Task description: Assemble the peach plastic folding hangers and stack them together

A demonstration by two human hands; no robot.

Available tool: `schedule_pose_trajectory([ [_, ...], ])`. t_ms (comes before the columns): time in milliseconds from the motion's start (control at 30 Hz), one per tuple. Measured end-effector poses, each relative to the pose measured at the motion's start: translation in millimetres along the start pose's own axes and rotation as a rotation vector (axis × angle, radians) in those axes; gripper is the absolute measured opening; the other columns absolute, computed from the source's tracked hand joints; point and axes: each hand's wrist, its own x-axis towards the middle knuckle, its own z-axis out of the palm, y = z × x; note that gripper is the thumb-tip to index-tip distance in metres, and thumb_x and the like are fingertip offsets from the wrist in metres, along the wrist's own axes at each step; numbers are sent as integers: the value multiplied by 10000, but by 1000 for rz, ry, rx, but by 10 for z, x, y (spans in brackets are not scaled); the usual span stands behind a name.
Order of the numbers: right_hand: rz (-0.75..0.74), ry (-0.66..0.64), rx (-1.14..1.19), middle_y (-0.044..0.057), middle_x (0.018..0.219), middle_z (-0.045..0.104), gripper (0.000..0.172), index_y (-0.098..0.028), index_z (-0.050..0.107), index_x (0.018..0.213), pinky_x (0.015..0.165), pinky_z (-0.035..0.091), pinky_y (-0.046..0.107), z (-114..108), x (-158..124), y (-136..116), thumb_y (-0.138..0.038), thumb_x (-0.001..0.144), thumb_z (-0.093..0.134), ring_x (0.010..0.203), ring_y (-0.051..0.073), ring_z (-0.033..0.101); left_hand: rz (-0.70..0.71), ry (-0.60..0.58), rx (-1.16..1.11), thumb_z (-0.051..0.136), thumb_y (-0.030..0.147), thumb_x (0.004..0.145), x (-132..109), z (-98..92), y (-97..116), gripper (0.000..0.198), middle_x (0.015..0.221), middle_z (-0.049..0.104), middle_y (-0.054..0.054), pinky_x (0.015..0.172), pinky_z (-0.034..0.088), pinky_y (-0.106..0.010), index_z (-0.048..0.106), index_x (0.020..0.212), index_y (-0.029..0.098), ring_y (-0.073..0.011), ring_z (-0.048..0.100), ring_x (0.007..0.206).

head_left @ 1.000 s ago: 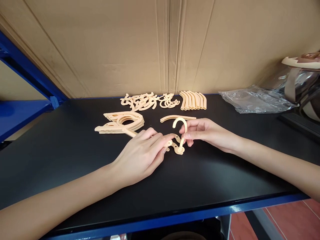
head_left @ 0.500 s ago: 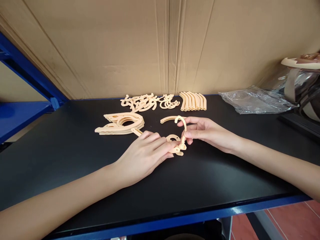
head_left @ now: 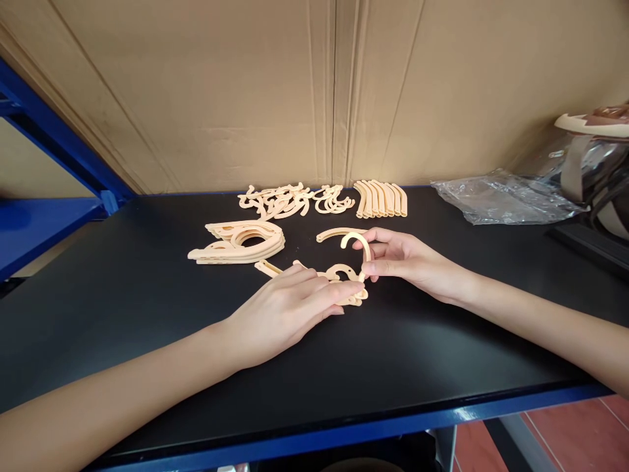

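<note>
My right hand point(head_left: 405, 259) pinches a cream plastic hanger hook point(head_left: 367, 249) between thumb and fingers, its curve standing upright. The hook's lower end meets the flat body of a folding hanger point(head_left: 340, 270) on the table. My left hand point(head_left: 287, 308) lies over that hanger and holds it down, index finger stretched to the base of the hook and thumb lower at the side. Much of the hanger is hidden under this hand. A narrow arm piece point(head_left: 266, 268) pokes out past the left knuckles. Behind the right fingers lies a loose curved arm point(head_left: 334, 233).
Stacked folded hangers point(head_left: 236, 244) lie at the left on the black tabletop point(head_left: 417, 373). Along the back are a heap of small parts point(head_left: 278, 200), loose hooks point(head_left: 333, 198) and a row of curved arms point(head_left: 381, 198). A clear plastic bag point(head_left: 506, 198) rests back right, before cardboard point(head_left: 221, 92).
The hook has turned and lowered slightly against the hanger body. My left index finger has slid forward onto the joint, and more of the hanger shows behind that hand.
</note>
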Motion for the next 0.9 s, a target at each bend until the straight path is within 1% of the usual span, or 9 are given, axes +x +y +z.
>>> schedule_pose_trajectory([
  [200, -20, 43, -21, -32, 788, 634, 306, -208, 546, 1025, 742, 470, 286, 32, -21, -3, -295, 796, 728, 737, 120, 612, 3, -10, 15, 484, 141, 964, -4, 0, -3, 225, 974, 724, -35, 739, 460, -273, 571, 1166, 189, -155, 639, 831],
  [267, -24, 37, -24, -44, 760, 619, 294, -207, 536, 1005, 740, 471, 284, 41, -25, -5, -297, 799, 725, 724, 115, 608, 6, -21, 42, 476, 145, 966, -2, 1, -1, 211, 924, 723, -33, 709, 461, -268, 589, 1140, 180, -153, 641, 798],
  [367, -39, 52, -49, -58, 728, 600, 290, -207, 529, 993, 745, 477, 280, 49, -28, -10, -299, 800, 725, 718, 109, 611, 9, -21, 78, 466, 166, 975, 4, 3, 1, 201, 793, 706, -13, 639, 449, -255, 605, 1120, 166, -150, 652, 729],
  [433, -47, 65, -66, -57, 725, 595, 283, -206, 530, 991, 751, 485, 287, 53, -28, -11, -298, 803, 720, 728, 115, 620, 1, -10, 88, 467, 175, 977, 5, 7, 4, 198, 779, 708, -8, 632, 455, -252, 607, 1118, 167, -151, 669, 728],
  [500, -55, 75, -70, -58, 718, 587, 299, -215, 523, 1019, 754, 495, 303, 53, -26, -7, -295, 804, 715, 733, 127, 629, -24, 8, 86, 475, 180, 975, 1, 11, 9, 199, 813, 725, -9, 659, 478, -253, 604, 1127, 181, -149, 684, 741],
  [633, -89, 112, -81, -53, 756, 601, 434, -253, 475, 1146, 780, 510, 340, 46, -25, 6, -294, 794, 724, 769, 149, 643, -114, 26, 46, 481, 212, 973, -19, 16, 35, 220, 911, 745, -16, 692, 523, -242, 595, 1160, 205, -149, 708, 775],
  [667, -99, 117, -92, -51, 760, 601, 443, -254, 472, 1158, 785, 512, 347, 45, -26, 7, -297, 795, 722, 773, 152, 642, -138, 22, 38, 476, 222, 974, -25, 16, 45, 224, 933, 746, -16, 690, 530, -239, 596, 1163, 209, -150, 711, 783],
  [767, -114, 111, -115, -49, 746, 595, 397, -240, 493, 1129, 786, 515, 356, 49, -32, -4, -303, 803, 712, 769, 155, 642, -200, -14, 42, 464, 236, 974, -41, 16, 74, 236, 965, 749, -11, 665, 535, -232, 600, 1165, 218, -151, 717, 779],
  [900, -103, 105, -109, -55, 729, 594, 337, -233, 501, 1089, 750, 515, 337, 66, -36, -31, -271, 816, 694, 738, 147, 643, -248, -46, 49, 459, 240, 974, -52, 21, 96, 227, 1029, 743, -4, 627, 513, -223, 579, 1166, 222, -148, 718, 776],
])
